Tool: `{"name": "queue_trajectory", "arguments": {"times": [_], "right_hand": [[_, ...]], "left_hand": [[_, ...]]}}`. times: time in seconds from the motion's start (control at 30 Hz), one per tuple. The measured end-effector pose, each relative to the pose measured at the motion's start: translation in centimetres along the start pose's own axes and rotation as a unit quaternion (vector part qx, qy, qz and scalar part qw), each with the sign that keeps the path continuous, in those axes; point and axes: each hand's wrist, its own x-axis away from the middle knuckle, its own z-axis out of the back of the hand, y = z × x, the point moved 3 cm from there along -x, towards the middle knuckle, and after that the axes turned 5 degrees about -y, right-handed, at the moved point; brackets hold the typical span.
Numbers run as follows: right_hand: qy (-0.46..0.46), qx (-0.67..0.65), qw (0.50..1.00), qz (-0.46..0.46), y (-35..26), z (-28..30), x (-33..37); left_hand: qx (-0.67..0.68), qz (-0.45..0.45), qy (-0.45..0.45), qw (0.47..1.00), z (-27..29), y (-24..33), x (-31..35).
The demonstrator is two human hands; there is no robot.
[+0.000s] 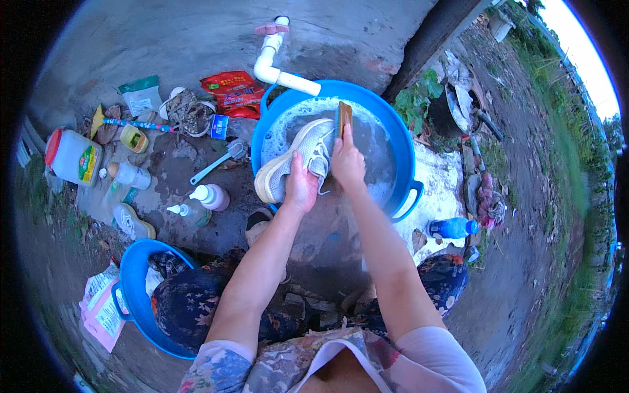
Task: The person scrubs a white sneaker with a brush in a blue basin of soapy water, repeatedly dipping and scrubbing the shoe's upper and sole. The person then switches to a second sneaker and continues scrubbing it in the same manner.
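My left hand (302, 185) grips a grey and white sneaker (303, 154) by its heel end, tilted on its side, with the toe pointing away from me. In my right hand (348, 160) is a wooden-backed scrub brush (344, 120), held upright against the sneaker's right side. Its bristles are mostly hidden. Both hands are over a large blue tub (401, 157) of cloudy, sudsy water. Foam gathers along the tub's inner edge. A white pipe tap (267, 69) with a pink handle reaches over the tub's far rim.
To the left are a second sneaker (133, 221), a white-handled brush (218, 162), a pump bottle (211, 196), a red-lidded jar (73, 157) and a red packet (231, 93). A smaller blue tub (124, 295) with cloth stands near my left knee. A blue bottle (452, 228) lies at right.
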Motion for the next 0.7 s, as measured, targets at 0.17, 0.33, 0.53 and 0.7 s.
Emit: {"name": "queue_trajectory", "arguments": {"times": [0.17, 0.33, 0.53, 0.7], "right_hand": [[-0.135, 0.016, 0.979, 0.152, -2.6, 0.3, 9.0], [-0.044, 0.077, 0.992, 0.086, -0.2, 2.6, 0.7], [-0.247, 0.284, 0.879, 0.292, -5.2, 4.3, 5.0], [-0.181, 0.361, 0.873, 0.274, -4.3, 6.2, 0.8]], "left_hand": [[-0.095, 0.100, 0.174, 0.975, 0.1, 1.2, 1.9], [-0.141, -0.025, -0.006, 0.990, 3.0, -1.9, -0.4], [-0.387, 0.086, 0.076, 0.915, 5.8, -2.8, 0.3], [-0.485, -0.058, 0.045, 0.871, 4.3, -2.9, -0.6]]}}
